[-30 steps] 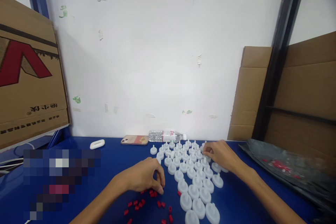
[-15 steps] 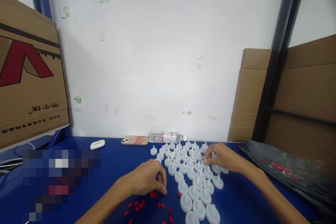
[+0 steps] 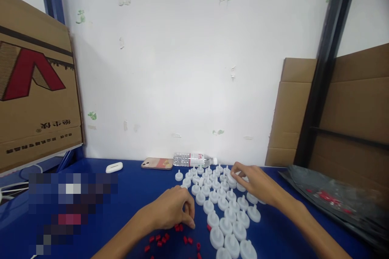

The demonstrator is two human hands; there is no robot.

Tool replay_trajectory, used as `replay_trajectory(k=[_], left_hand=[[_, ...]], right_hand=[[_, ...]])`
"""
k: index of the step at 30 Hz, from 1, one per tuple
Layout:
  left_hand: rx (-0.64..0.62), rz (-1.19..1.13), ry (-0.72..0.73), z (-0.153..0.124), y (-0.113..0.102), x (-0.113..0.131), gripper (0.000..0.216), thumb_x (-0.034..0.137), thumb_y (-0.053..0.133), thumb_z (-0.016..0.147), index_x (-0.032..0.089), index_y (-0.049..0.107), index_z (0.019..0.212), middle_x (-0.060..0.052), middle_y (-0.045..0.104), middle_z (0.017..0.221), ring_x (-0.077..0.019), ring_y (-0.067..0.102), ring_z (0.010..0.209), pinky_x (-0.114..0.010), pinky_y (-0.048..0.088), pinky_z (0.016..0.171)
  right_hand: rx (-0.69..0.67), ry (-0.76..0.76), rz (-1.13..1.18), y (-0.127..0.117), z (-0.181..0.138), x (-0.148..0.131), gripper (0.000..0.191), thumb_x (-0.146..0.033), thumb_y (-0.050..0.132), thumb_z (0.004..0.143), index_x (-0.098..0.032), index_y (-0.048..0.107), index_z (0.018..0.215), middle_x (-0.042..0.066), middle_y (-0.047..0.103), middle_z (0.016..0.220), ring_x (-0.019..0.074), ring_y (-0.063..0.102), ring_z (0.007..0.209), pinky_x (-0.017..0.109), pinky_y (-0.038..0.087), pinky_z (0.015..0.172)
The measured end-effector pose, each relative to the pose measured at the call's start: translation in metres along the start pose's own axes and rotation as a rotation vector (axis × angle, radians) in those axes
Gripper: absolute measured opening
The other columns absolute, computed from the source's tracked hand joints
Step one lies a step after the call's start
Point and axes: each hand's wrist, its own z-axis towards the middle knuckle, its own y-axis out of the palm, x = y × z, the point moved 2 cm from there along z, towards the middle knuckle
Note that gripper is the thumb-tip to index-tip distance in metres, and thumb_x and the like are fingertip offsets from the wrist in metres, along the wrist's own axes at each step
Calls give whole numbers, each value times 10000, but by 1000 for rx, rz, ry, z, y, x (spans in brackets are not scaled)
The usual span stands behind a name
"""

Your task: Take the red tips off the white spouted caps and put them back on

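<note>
Several white plastic caps, each with a small stem on top, stand in rows on the blue table. My right hand rests at the far right end of the rows, its fingers pinched on one white cap. My left hand is curled palm down, fingertips pressed to the table among several small red plastic pieces. What those fingertips hold, if anything, is too small to see.
A phone, a lying water bottle and a white earbud case sit near the wall. A cardboard box stands at left, cardboard sheets at right, and a dark plastic bag with red pieces.
My right hand has shifted a little along the far rows of caps, to the left and away from me. My left hand has stayed on the red pieces. The view has tilted slightly.
</note>
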Motion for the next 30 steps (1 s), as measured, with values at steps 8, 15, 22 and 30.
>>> replay_trajectory(k=[8, 15, 22, 30], left_hand=[[336, -64, 119, 7, 0, 6, 76, 252, 707, 848, 232, 779, 859, 25, 755, 782, -140, 641, 692, -208, 407, 633], [520, -95, 236, 6, 13, 13, 63, 263, 709, 883, 234, 765, 885, 35, 768, 821, -116, 648, 662, -195, 430, 630], [628, -118, 300, 4, 16, 12, 105, 284, 673, 920, 223, 758, 917, 10, 755, 809, -109, 635, 594, -205, 470, 634], [643, -93, 303, 3, 17, 13, 155, 333, 666, 924, 207, 757, 916, -16, 745, 817, -121, 616, 605, -229, 472, 650]], right_hand=[[163, -375, -28, 22, -3, -48, 123, -237, 535, 982, -238, 627, 1064, 70, 675, 1106, 220, 645, 1014, 351, 517, 852], [156, -440, 31, 38, -10, -78, 145, -176, 556, 965, -231, 609, 1088, 52, 662, 1076, 202, 634, 985, 344, 528, 842], [235, -417, 51, 34, -9, -79, 131, -164, 548, 961, -227, 610, 1058, 45, 675, 1032, 193, 644, 964, 332, 533, 835], [308, -473, 13, 36, -10, -81, 142, -177, 523, 965, -214, 628, 1053, 71, 697, 1012, 207, 670, 935, 354, 558, 818]])
